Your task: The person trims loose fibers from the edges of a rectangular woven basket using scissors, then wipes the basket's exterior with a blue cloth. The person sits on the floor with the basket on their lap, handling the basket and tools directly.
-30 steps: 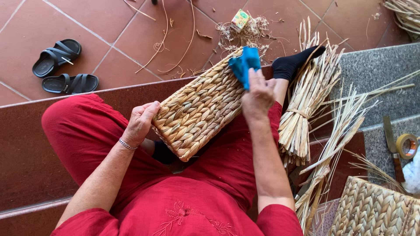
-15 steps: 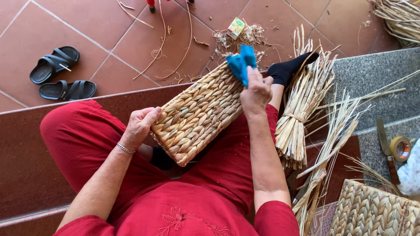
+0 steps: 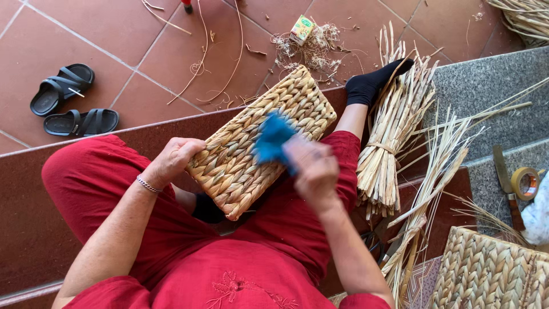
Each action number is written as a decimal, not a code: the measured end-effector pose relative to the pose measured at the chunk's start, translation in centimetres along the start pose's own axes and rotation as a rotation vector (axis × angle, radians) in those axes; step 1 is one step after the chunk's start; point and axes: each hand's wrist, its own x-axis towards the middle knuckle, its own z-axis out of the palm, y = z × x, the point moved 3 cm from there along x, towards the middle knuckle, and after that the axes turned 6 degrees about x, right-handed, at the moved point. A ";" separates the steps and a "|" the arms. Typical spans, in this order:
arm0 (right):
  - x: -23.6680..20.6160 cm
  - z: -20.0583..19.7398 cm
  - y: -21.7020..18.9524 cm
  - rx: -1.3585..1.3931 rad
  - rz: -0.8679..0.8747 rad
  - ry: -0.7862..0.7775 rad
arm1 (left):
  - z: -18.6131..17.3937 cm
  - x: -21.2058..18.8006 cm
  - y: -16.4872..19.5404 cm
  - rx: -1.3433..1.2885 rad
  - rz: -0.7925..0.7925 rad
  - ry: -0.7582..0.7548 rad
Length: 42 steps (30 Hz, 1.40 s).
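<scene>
On the person's lap, across the red trousers, lies a rectangular woven basket panel [image 3: 263,143], tilted so one short end points toward the tiled floor. The left hand [image 3: 171,160] clamps its near-left edge, fingers curled over the rim and thumb on the weave. The right hand [image 3: 311,169] pinches a blue cloth [image 3: 273,140] between closed fingers and is blurred with motion.

A second ago that cloth sat at the panel's far corner, up by the foot in the black sock [image 3: 369,86]; half a second ago it was still there. Now it is over the middle of the panel, touching the plaited face. So the right hand has swept down the weave toward the body, while the left hand has kept its hold and the panel has barely shifted. This reads as one wiping stroke along the length of the panel, with the near end not yet reached.

Right of the panel stands a tied bundle of dried reed stalks [image 3: 389,149], with looser stalks beyond it. Far left of the panel, on the tiles, lies a pair of black sandals [image 3: 71,103]. Right of the stalks, on the grey step, sits a roll of tape [image 3: 525,183].
</scene>
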 end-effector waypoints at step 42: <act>-0.8 3.7 8.5 -0.068 0.255 0.010 | 2.6 4.0 6.9 0.376 0.042 -0.074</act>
